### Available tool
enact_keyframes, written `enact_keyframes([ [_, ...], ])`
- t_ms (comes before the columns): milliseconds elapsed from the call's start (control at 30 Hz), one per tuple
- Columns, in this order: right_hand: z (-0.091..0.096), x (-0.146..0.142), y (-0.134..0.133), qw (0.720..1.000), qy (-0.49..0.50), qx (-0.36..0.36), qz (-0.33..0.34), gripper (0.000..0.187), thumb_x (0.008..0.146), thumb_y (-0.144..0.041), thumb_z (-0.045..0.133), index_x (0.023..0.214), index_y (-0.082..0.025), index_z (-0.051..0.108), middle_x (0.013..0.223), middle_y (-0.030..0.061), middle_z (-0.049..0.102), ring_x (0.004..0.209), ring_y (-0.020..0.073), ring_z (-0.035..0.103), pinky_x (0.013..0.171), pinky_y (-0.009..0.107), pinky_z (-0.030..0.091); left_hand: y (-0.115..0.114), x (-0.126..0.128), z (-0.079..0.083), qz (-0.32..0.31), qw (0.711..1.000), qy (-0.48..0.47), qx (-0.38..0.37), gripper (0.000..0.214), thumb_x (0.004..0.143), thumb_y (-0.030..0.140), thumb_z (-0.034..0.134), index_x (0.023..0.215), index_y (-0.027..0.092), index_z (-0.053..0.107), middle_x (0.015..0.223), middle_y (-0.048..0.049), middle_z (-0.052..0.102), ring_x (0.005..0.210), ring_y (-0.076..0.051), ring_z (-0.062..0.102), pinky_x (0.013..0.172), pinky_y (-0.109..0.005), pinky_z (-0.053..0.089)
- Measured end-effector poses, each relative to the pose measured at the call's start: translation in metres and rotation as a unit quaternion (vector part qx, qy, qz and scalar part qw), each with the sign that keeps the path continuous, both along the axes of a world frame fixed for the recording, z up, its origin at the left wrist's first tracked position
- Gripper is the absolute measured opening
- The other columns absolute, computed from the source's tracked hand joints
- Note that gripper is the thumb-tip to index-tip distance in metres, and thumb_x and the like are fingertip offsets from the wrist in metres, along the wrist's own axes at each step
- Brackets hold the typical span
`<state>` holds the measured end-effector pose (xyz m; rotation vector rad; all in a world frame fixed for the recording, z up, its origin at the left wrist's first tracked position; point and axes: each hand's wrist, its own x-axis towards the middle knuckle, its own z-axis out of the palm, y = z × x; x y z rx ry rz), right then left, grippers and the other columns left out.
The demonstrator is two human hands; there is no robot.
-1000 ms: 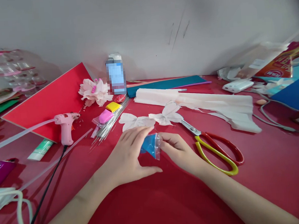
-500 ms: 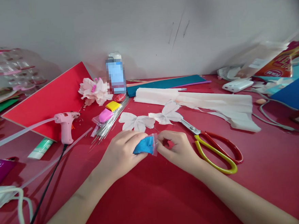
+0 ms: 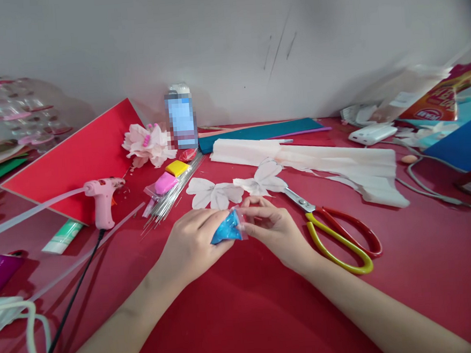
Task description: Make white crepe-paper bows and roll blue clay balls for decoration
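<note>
Between my hands is a small clear packet of blue modelling clay (image 3: 226, 228). My left hand (image 3: 193, 238) is wrapped round the packet's left side, its fingertips partly hidden. At the clear plastic edge on the right, my right hand (image 3: 277, 230) pinches the wrapper with thumb and fingers. Just beyond my hands lie white petal-shaped paper cutouts (image 3: 214, 193), with a second cutout (image 3: 262, 179) touching the tip of the scissors (image 3: 319, 224). The scissors have one red and one yellow handle and lie right of my right hand.
A pink glue gun (image 3: 103, 199) with a black cord stands at the left before a red board (image 3: 77, 160). Pink clay (image 3: 166, 183) and yellow clay (image 3: 177, 168) rest by thin wires (image 3: 168, 200). Behind are a paper flower (image 3: 148, 144), a phone (image 3: 182, 118) and white crepe paper (image 3: 339, 164).
My right hand's fingers have uncurled somewhat and now pinch closer over the packet's clear edge. The blue packet has tilted and shifted slightly to the left.
</note>
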<state>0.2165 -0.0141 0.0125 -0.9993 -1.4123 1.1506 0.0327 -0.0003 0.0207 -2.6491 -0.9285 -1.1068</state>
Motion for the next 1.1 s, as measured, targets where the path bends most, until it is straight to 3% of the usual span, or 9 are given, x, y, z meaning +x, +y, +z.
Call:
enact_keyframes([
  [133, 0.0012, -0.0003, 0.0001, 0.997, 0.047, -0.055, 0.039, 0.012, 0.07, -0.028, 0.073, 0.079, -0.021, 0.069, 0.089, 0.0013, 0.044, 0.075, 0.0117, 0.048, 0.06, 0.024, 0.049, -0.0013, 0.0011, 0.0004, 0.004, 1.0, -0.007, -0.002, 0.021, 0.081, 0.024, 0.062, 0.1, 0.014, 0.058, 0.088, -0.0092, 0.07, 0.081, -0.021, 0.067, 0.072, -0.034, 0.056],
  [267, 0.0013, 0.0014, -0.001, 0.999, -0.018, -0.007, 0.03, 0.009, 0.07, -0.026, 0.073, 0.076, -0.021, 0.069, 0.089, 0.0017, 0.046, 0.08, 0.0137, 0.05, 0.066, 0.027, 0.049, -0.0002, 0.0003, 0.0021, 0.001, 1.0, -0.003, 0.005, 0.024, 0.081, 0.028, 0.063, 0.099, 0.012, 0.059, 0.087, -0.0095, 0.07, 0.08, -0.021, 0.067, 0.072, -0.033, 0.056],
  [367, 0.0003, 0.0016, -0.0021, 0.998, -0.054, 0.036, -0.016, 0.016, 0.07, -0.024, 0.074, 0.086, -0.025, 0.072, 0.093, 0.0027, 0.048, 0.085, 0.0154, 0.05, 0.074, 0.03, 0.049, 0.0011, -0.0014, 0.001, -0.006, 1.0, 0.009, 0.006, 0.025, 0.08, 0.026, 0.065, 0.1, 0.011, 0.059, 0.089, -0.0093, 0.07, 0.083, -0.021, 0.066, 0.075, -0.034, 0.055],
  [433, 0.0, 0.0019, -0.0023, 0.997, -0.061, 0.045, -0.008, 0.024, 0.071, -0.024, 0.073, 0.094, -0.028, 0.071, 0.098, 0.0033, 0.049, 0.088, 0.0159, 0.051, 0.076, 0.031, 0.05, 0.0012, -0.002, -0.0006, -0.011, 1.0, 0.009, 0.001, 0.025, 0.08, 0.025, 0.065, 0.1, 0.012, 0.059, 0.089, -0.009, 0.07, 0.083, -0.021, 0.065, 0.075, -0.034, 0.055],
  [567, 0.0019, 0.0025, -0.0023, 0.993, -0.096, 0.058, 0.032, 0.016, 0.071, -0.024, 0.073, 0.087, -0.026, 0.072, 0.094, 0.0033, 0.049, 0.083, 0.0157, 0.051, 0.073, 0.031, 0.05, 0.0004, -0.0013, -0.0038, -0.028, 0.998, 0.027, -0.039, 0.018, 0.082, 0.024, 0.063, 0.096, 0.014, 0.058, 0.088, -0.0076, 0.069, 0.082, -0.02, 0.064, 0.076, -0.035, 0.054],
  [767, 0.0026, 0.0014, -0.0043, 0.984, -0.138, 0.11, -0.028, 0.012, 0.073, -0.019, 0.067, 0.084, -0.023, 0.069, 0.086, 0.0023, 0.048, 0.073, 0.0134, 0.048, 0.066, 0.029, 0.048, 0.0011, 0.0006, -0.0028, -0.026, 0.998, 0.01, -0.059, 0.019, 0.081, 0.021, 0.063, 0.097, 0.014, 0.058, 0.089, -0.0083, 0.069, 0.083, -0.021, 0.065, 0.076, -0.037, 0.055],
  [967, -0.0009, 0.0049, -0.0006, 0.987, -0.117, 0.108, 0.004, 0.016, 0.072, -0.025, 0.073, 0.088, -0.027, 0.072, 0.084, 0.0015, 0.048, 0.08, 0.0161, 0.051, 0.075, 0.033, 0.048, -0.001, 0.0015, -0.0013, -0.027, 0.998, 0.002, -0.051, 0.017, 0.081, 0.023, 0.064, 0.095, 0.015, 0.058, 0.085, -0.0069, 0.069, 0.081, -0.02, 0.064, 0.075, -0.036, 0.055],
  [1100, -0.0015, 0.0041, 0.0, 0.989, -0.12, 0.087, 0.003, 0.008, 0.073, -0.026, 0.072, 0.081, -0.025, 0.073, 0.08, 0.0013, 0.048, 0.075, 0.0146, 0.049, 0.067, 0.03, 0.046, -0.0016, 0.0029, -0.0029, -0.042, 0.997, 0.017, -0.058, 0.018, 0.08, 0.02, 0.065, 0.096, 0.014, 0.058, 0.086, -0.007, 0.068, 0.082, -0.02, 0.063, 0.077, -0.037, 0.054],
])
